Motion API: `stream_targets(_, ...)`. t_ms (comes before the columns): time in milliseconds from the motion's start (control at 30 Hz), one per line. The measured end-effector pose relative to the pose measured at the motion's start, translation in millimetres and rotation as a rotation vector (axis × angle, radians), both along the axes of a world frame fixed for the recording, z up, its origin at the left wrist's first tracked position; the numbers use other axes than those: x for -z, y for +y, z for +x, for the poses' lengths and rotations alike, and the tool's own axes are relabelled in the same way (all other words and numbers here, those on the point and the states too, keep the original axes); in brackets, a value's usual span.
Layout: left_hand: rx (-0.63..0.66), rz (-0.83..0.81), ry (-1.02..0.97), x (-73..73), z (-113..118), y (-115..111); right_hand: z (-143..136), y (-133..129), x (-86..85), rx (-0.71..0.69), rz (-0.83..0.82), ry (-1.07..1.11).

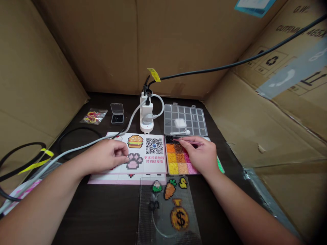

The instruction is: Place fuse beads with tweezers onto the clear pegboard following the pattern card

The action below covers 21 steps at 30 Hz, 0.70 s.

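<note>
My right hand (pixel 201 153) is closed around pink tweezers (pixel 190 141). Their tips reach among the black beads (pixel 169 139) at the top left of a divided bead box (pixel 169 173) with orange, yellow, brown and pink beads. My left hand (pixel 112 156) is curled with fingers and thumb together over a printed pattern sheet (pixel 155 168), by the paw picture. Whether anything small is in it, I cannot make out. Nearer to me lies a clear pegboard (pixel 148 231) bearing a bead carrot (pixel 169 190), a duck (pixel 183 183), a money bag (pixel 179 217) and a partial black outline (pixel 154 205).
Behind the sheet stands a white power strip (pixel 146 126) with plugs. A grey cable (pixel 84 146) runs across the left side. The box's clear lid (pixel 199 119), a small case of black pieces (pixel 117 114) and a bag of rings (pixel 94 116) lie toward the back. Cardboard walls (pixel 166 44) surround the table.
</note>
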<state>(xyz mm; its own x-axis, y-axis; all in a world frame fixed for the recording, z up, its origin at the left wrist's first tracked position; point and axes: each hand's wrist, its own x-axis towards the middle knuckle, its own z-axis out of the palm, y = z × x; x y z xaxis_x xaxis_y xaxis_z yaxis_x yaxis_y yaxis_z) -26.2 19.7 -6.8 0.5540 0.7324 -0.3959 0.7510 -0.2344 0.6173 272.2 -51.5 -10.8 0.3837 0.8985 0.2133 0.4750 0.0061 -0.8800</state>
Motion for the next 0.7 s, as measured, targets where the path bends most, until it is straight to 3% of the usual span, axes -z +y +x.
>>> stream_targets(700, -0.017, -0.018, -0.009, 4.1, -1.6, 0.1, -1.7, 0.4, -0.9, 0.014, 0.006, 0.018)
